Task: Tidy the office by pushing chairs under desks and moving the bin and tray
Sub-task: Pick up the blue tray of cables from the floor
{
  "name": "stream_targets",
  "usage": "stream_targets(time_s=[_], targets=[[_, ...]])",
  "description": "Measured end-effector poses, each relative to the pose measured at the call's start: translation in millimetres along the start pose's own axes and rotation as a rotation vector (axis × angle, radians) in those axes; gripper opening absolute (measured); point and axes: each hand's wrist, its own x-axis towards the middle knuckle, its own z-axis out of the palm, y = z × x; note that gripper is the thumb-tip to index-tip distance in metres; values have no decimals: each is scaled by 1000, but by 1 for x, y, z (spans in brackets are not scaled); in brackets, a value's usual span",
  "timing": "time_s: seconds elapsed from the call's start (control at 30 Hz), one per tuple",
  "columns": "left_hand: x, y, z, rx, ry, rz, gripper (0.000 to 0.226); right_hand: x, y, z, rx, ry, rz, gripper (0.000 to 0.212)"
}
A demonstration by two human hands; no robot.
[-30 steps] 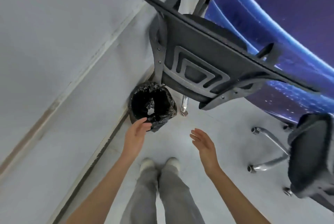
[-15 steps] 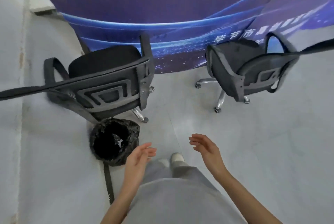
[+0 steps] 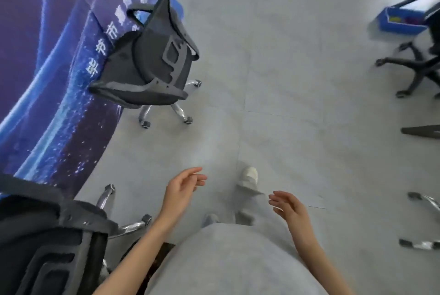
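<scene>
So far left at the bottom there's a near chair point(image 3: 47, 242), dark mesh back, chrome legs poking out toward the left hand point(image 3: 183, 187). Behind it runs a purple-blue banner point(image 3: 47, 56) with white characters. A 2nd chair point(image 3: 152, 68) sits up against that banner, well ahead of the left hand and a bit left of it. A dark bit under the left forearm could be the bin point(image 3: 162, 256), mostly hidden, can't really tell. Left hand hangs in the air, fingers loose and slightly spread, holding nothing. Grey trousers and a white shoe point(image 3: 248, 175) sit between the hands. Right hand point(image 3: 289, 209) is the same deal, fingers relaxed and apart, touching nothing. Far right, a black chair base point(image 3: 414, 66), and a blue tray point(image 3: 402, 20) on the floor, well away from both hands.
</scene>
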Motion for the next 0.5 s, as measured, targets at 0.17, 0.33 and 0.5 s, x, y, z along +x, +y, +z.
stream_targets(time_s=[0.17, 0.33, 0.5], targets=[[88, 71, 74, 52, -182, 89, 25, 31, -8, -41, 159, 186, 47, 24], [159, 119, 150, 77, -247, 91, 25, 111, -54, -84, 214, 220, 32, 26], [215, 166, 209, 33, -179, 32, 25, 216, -158, -130, 192, 169, -88, 29]])
